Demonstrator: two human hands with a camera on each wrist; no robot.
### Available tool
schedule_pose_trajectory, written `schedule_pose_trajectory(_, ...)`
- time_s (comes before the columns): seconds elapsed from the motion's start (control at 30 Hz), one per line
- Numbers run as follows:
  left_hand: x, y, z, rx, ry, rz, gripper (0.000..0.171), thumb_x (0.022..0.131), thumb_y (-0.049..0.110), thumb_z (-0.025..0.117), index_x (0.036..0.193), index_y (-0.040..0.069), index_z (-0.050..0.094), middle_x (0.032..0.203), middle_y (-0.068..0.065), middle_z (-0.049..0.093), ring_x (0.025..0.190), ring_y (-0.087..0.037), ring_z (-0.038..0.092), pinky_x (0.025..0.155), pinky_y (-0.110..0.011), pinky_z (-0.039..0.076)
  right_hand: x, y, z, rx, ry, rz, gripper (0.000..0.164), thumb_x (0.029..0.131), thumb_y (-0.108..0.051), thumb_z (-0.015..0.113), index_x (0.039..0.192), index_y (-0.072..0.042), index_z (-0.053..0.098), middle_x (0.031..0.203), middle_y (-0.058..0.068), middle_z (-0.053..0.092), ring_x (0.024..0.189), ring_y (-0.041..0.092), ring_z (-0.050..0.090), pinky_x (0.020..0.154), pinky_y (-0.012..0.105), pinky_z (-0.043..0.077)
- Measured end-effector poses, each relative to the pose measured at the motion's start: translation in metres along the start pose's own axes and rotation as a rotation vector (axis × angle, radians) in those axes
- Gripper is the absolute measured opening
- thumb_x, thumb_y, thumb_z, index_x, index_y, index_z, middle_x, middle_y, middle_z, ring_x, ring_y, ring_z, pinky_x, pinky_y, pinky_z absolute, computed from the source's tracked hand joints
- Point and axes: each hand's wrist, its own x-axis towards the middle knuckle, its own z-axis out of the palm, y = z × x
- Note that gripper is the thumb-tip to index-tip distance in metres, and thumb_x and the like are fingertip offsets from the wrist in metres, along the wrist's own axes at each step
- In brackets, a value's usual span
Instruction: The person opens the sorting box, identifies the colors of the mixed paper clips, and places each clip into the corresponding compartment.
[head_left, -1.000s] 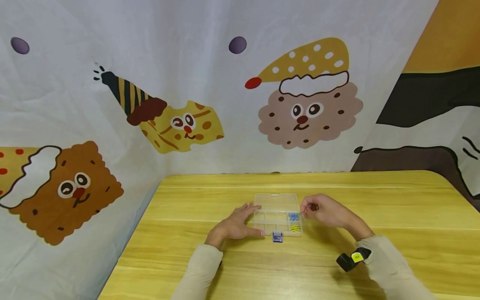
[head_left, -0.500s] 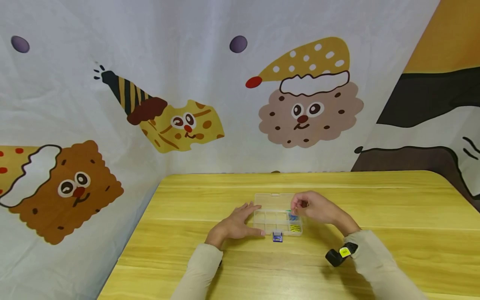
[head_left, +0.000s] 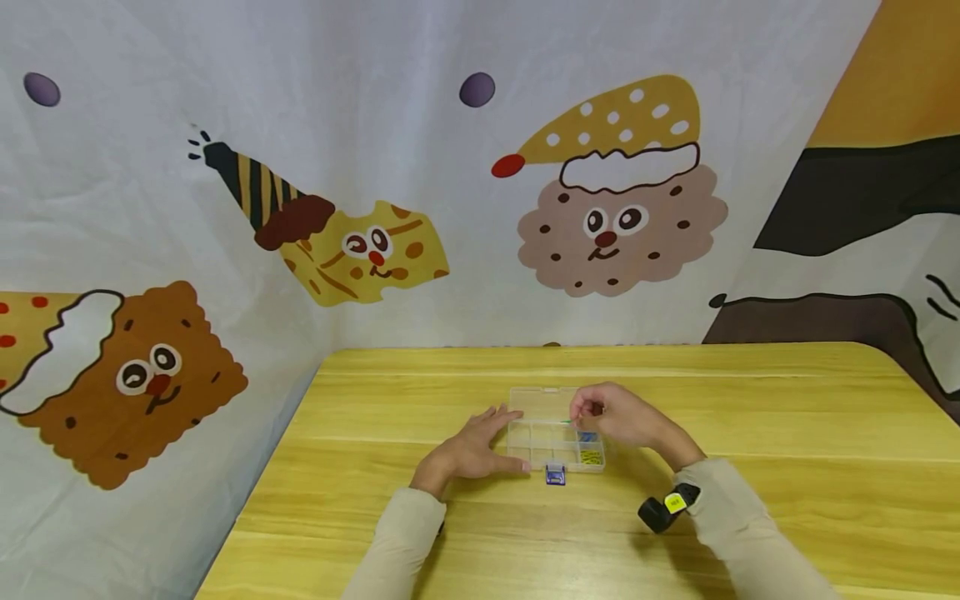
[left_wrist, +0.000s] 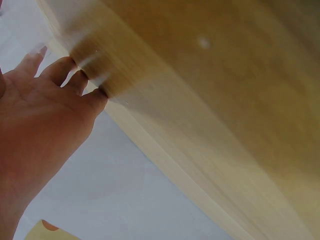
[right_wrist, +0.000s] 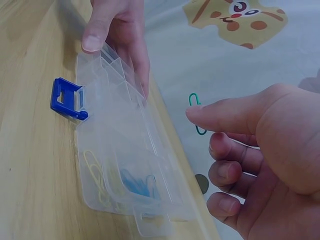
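A clear plastic compartment box (head_left: 542, 455) lies on the table with its lid (head_left: 536, 402) raised behind it. Blue paper clips (right_wrist: 135, 184) and yellow paper clips (right_wrist: 96, 176) occupy separate compartments at its right end. My left hand (head_left: 472, 446) rests against the left side of the box, fingers spread, thumb at the front edge and index finger near the lid. Above the box's back right part, my right hand (head_left: 626, 415) pinches a green paper clip (right_wrist: 201, 131) between thumb and index finger. The thumb hides the clip's middle; its other fingers are loosely curled.
A blue latch (head_left: 555, 474) sticks out from the box's front edge. The wooden table (head_left: 420, 383) ends at a cloth backdrop (head_left: 465, 317) with cartoon prints. A black wrist camera (head_left: 660, 512) is strapped to the right forearm.
My right hand has moved left with the green paper clip, from beside the box's right edge to over its back right part. The left hand and the box have stayed put.
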Motion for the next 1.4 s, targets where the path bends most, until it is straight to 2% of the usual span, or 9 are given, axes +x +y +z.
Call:
schedule_pose_trajectory(0.27,0.001,0.000,0.002,0.007,0.004,-0.007,0.087,0.082,0.052,0.076,0.155,0.029,0.034,0.166,-0.003,0.017,0.153,-0.027,0.010,0.118,-0.061,0.016,0.003,-0.003,0.003,0.019,-0.008,0.005,0.009,0.090,0.000,0.067,0.086,-0.008,0.065,0.077,0.001,0.057,0.071,0.014,0.051,0.063,0.022,0.043)
schedule_pose_trajectory(0.57,0.000,0.001,0.001,0.011,0.006,-0.008,0.086,0.082,0.052,0.076,0.155,0.029,0.035,0.166,-0.003,0.017,0.153,-0.027,0.010,0.118,-0.061,0.017,0.003,-0.001,0.006,0.046,-0.012,0.020,0.005,0.091,-0.003,0.068,0.087,-0.003,0.064,0.076,0.004,0.057,0.070,0.015,0.049,0.061,0.022,0.042)
schedule_pose_trajectory(0.83,0.001,0.001,0.001,-0.002,0.006,-0.009,0.087,0.082,0.052,0.076,0.155,0.029,0.035,0.166,-0.003,0.017,0.153,-0.027,0.010,0.118,-0.062,0.016,0.004,-0.002,0.007,0.009,-0.009,0.013,0.004,0.090,-0.002,0.068,0.091,0.001,0.066,0.075,0.001,0.054,0.070,0.015,0.049,0.061,0.022,0.042)
schedule_pose_trajectory(1.1,0.000,0.001,0.001,-0.006,0.004,-0.011,0.087,0.082,0.052,0.076,0.155,0.029,0.034,0.166,-0.002,0.016,0.153,-0.026,0.009,0.119,-0.061,0.016,-0.005,0.002,-0.003,-0.019,0.053,0.024,0.005,0.091,-0.001,0.066,0.090,-0.006,0.066,0.076,0.001,0.053,0.071,0.016,0.048,0.063,0.024,0.040)
schedule_pose_trajectory(1.4,0.000,0.001,0.001,-0.012,0.000,-0.004,0.087,0.083,0.051,0.076,0.155,0.028,0.034,0.166,-0.002,0.016,0.153,-0.027,0.008,0.118,-0.062,0.015,-0.018,0.017,-0.016,-0.033,0.128,0.048,0.007,0.091,0.001,0.062,0.093,-0.003,0.067,0.080,0.000,0.059,0.073,0.015,0.049,0.064,0.024,0.043)
